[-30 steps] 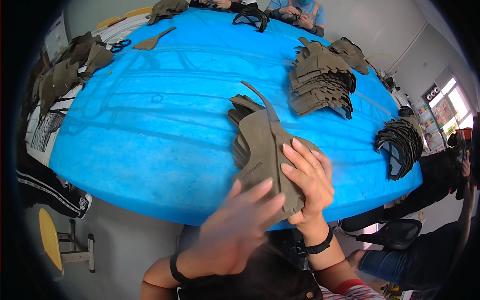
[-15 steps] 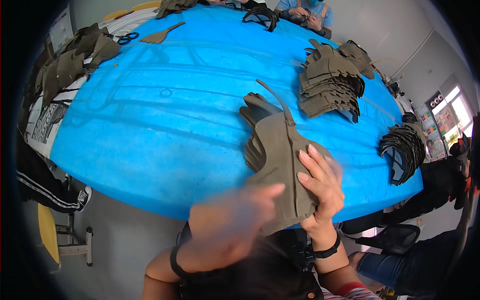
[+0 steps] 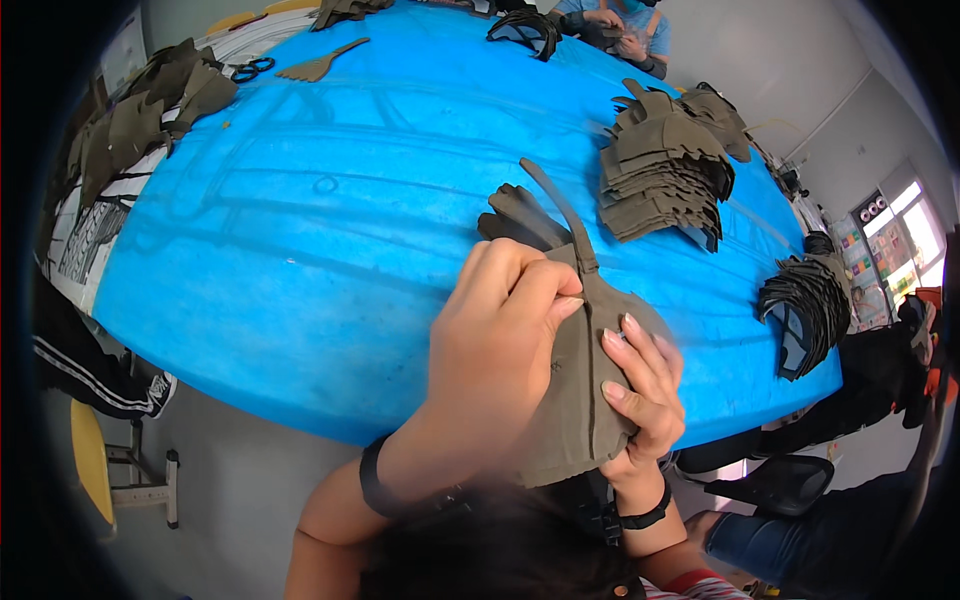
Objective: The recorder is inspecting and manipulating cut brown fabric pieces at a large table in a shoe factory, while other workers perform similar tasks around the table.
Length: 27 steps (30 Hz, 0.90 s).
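An olive-brown, sheet-like piece (image 3: 575, 415) with a raised seam down its middle and a narrow strap (image 3: 556, 205) at its top is in my hands at the table's near edge. My left hand (image 3: 500, 325) is closed, thumb and forefinger pinched on the seam just below the strap. Wrapped round the right side, my right hand (image 3: 648, 395) grips the piece, its fingers lying on the front face. Just behind lie several similar brown pieces (image 3: 515, 212), partly hidden by my left hand.
A blue-covered table (image 3: 300, 300) spreads ahead. Stacked brown pieces (image 3: 665, 165) stand at the right, with a curved dark stack (image 3: 805, 310) nearer the right edge. More pieces (image 3: 125, 135), black scissors (image 3: 252, 69) and a brown fan-shaped piece (image 3: 320, 64) lie far left. A person (image 3: 630, 30) works across the table.
My left hand has moved up and right from the lower part of the piece, its fingers now pinched at the seam. My right hand keeps its grip, shifted slightly down.
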Available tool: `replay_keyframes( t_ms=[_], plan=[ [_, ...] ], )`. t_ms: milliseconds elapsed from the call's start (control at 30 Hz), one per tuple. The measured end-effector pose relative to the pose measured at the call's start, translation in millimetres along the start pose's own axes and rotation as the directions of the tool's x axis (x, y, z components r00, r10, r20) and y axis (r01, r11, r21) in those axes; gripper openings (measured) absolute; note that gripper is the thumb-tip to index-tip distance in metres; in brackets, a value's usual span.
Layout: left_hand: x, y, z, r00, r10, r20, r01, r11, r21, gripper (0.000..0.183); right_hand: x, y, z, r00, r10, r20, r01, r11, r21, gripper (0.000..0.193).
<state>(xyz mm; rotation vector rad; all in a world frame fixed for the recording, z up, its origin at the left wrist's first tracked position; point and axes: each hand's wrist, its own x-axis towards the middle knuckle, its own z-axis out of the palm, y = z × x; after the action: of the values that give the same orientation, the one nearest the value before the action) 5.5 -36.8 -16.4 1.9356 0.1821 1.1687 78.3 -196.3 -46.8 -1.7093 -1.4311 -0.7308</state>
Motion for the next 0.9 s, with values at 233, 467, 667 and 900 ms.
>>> replay_keyframes(
  t_ms=[233, 467, 667, 900],
  plan=[
    [-2.3, -10.7, 4.3, 0.999, 0.046, 0.027, -0.047, 0.998, 0.047, 0.014, 6.8, 2.9, -0.8, 1.000, -0.008, 0.026, 0.009, 1.000, -0.022, 0.034],
    [-1.7, -11.9, 4.5, 0.994, 0.093, 0.049, -0.094, 0.995, 0.021, 0.017, 26.8, -3.1, -11.1, 0.983, 0.095, 0.156, -0.082, 0.993, -0.085, 0.040],
    [-8.9, -8.0, -4.4, 0.993, 0.083, 0.089, -0.080, 0.996, -0.041, 0.019, 20.7, 0.0, -5.8, 0.986, 0.052, 0.157, -0.033, 0.992, -0.118, 0.043],
    [-24.2, -0.6, -12.4, 0.993, 0.077, 0.094, -0.061, 0.985, -0.161, 0.019, 16.3, -0.5, -2.1, 0.984, 0.073, 0.162, -0.050, 0.988, -0.144, 0.042]
  ],
)
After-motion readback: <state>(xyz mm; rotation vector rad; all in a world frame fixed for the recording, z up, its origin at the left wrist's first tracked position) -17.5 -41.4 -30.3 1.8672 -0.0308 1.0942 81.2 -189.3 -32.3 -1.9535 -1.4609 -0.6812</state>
